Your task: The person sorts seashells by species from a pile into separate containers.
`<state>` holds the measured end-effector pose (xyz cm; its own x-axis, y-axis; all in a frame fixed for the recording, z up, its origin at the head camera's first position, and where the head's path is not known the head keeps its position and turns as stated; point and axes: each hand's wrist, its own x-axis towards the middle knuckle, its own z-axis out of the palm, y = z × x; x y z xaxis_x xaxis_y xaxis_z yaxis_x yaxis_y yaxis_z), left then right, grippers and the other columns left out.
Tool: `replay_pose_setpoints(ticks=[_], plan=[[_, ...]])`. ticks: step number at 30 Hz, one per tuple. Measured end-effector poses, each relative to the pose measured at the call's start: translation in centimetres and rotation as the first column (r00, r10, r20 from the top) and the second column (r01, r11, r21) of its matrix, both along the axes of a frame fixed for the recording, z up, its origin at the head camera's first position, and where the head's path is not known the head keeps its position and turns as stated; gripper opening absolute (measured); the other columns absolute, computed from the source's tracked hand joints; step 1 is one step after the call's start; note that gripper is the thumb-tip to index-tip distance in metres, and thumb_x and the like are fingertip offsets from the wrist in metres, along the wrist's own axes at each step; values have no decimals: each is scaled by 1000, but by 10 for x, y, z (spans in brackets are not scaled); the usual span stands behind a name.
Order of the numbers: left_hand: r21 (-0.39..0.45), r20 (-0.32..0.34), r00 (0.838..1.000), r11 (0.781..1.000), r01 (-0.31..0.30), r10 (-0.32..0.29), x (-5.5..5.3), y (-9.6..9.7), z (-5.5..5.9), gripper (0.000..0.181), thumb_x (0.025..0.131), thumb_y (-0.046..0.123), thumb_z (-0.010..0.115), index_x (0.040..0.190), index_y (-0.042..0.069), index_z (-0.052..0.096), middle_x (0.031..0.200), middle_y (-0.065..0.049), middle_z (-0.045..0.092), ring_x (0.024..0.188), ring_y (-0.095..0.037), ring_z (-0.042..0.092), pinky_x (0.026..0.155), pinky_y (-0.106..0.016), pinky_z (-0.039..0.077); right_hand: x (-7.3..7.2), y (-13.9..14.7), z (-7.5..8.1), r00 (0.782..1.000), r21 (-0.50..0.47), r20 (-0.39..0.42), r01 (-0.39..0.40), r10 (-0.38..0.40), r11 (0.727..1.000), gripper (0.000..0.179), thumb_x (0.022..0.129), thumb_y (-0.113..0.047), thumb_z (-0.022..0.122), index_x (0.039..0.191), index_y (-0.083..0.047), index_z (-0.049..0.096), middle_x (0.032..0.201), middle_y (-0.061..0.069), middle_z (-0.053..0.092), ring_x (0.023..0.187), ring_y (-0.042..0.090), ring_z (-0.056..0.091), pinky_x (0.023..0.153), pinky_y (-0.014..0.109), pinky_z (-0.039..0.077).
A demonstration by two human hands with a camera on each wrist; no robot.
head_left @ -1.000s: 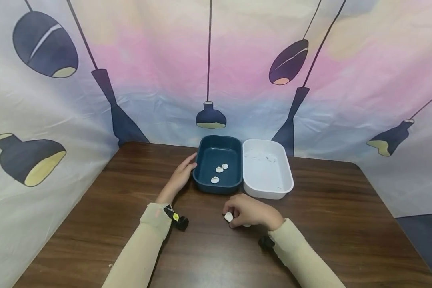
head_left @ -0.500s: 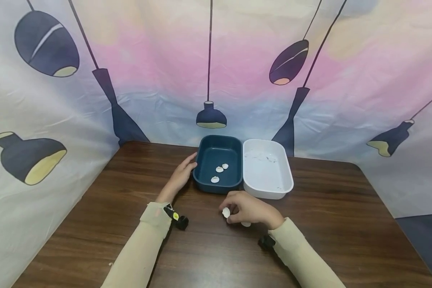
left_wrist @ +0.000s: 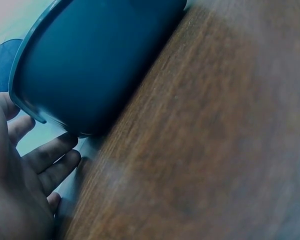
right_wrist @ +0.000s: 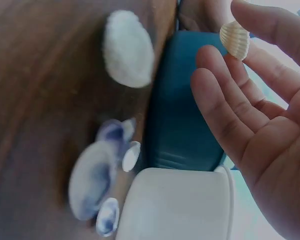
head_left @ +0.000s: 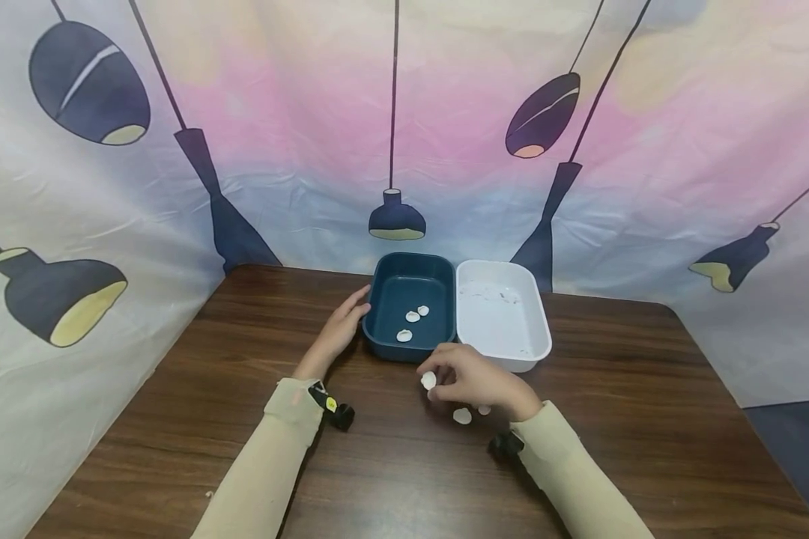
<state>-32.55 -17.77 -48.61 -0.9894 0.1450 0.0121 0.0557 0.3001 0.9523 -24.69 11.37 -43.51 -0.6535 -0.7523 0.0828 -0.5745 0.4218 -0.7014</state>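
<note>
A small ribbed seashell (right_wrist: pixel 235 40) is pinched between the thumb and fingers of my right hand (head_left: pixel 479 380), above the table in front of the two trays. My left hand (head_left: pixel 335 333) lies along the left side of the dark blue tray (head_left: pixel 391 296), fingers extended; in the left wrist view they are at its wall and rim. Three pale shells (head_left: pixel 404 336) rest inside that tray. Under my right hand, a white shell (head_left: pixel 461 415) lies on the table. The right wrist view also shows several purple-and-white shells (right_wrist: pixel 92 180) there.
Against the blue tray's right side stands a white tray (head_left: pixel 499 322) with small dark specks on its floor. Both are near the back edge of the brown wooden table (head_left: pixel 620 389). A curtain (head_left: pixel 297 150) printed with lamps hangs behind.
My right hand has lifted the pinched shell off the table and moved slightly toward the trays, uncovering shells beneath it. The left hand stays at the blue tray.
</note>
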Motion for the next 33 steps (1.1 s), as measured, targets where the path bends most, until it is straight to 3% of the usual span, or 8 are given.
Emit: replay_pose_setpoints(ticks=[8, 13, 20, 28, 33], plan=[[13, 15, 1000, 1000, 14, -14, 0, 2, 0, 56, 114, 35, 41, 168, 23, 32, 174, -11, 23, 157, -38, 26, 124, -62, 23, -7, 0, 8, 1000, -36, -12, 13, -14, 999, 33, 89, -7, 81, 121, 1, 76, 104, 1, 68, 86, 7, 66, 80, 28, 60], [-9, 9, 1000, 1000, -13, 13, 1, 0, 1, 56, 113, 35, 41, 168, 23, 33, 174, -11, 25, 158, -36, 24, 125, -61, 21, -14, -5, 15, 999, -15, -43, 16, -17, 1000, 33, 89, -7, 81, 121, 0, 76, 107, 1, 69, 88, 8, 66, 81, 29, 60], [-5, 14, 1000, 1000, 0, 0, 0, 1, 1, 57, 114, 35, 41, 168, 23, 32, 174, -12, 23, 157, -38, 26, 124, -62, 23, -24, -3, 27, 999, -30, -26, 40, -41, 999, 34, 90, -10, 82, 122, 0, 75, 106, 1, 70, 90, 10, 67, 83, 31, 61], [6, 19, 1000, 1000, 3, -4, -1, 1, 1, 56, 114, 35, 41, 168, 23, 31, 175, -10, 22, 157, -38, 26, 125, -61, 22, -37, -4, 34, 997, -15, -54, 51, -52, 999, 31, 90, -11, 82, 119, -1, 76, 105, 0, 71, 91, 14, 67, 85, 35, 60], [7, 20, 1000, 1000, -4, 4, 0, 0, 1, 57, 114, 35, 41, 168, 22, 32, 175, -10, 22, 159, -36, 22, 126, -61, 20, -48, -8, 38, 996, 35, -67, 63, -60, 997, 31, 90, -11, 82, 119, 0, 76, 106, 2, 72, 89, 11, 68, 86, 34, 60]])
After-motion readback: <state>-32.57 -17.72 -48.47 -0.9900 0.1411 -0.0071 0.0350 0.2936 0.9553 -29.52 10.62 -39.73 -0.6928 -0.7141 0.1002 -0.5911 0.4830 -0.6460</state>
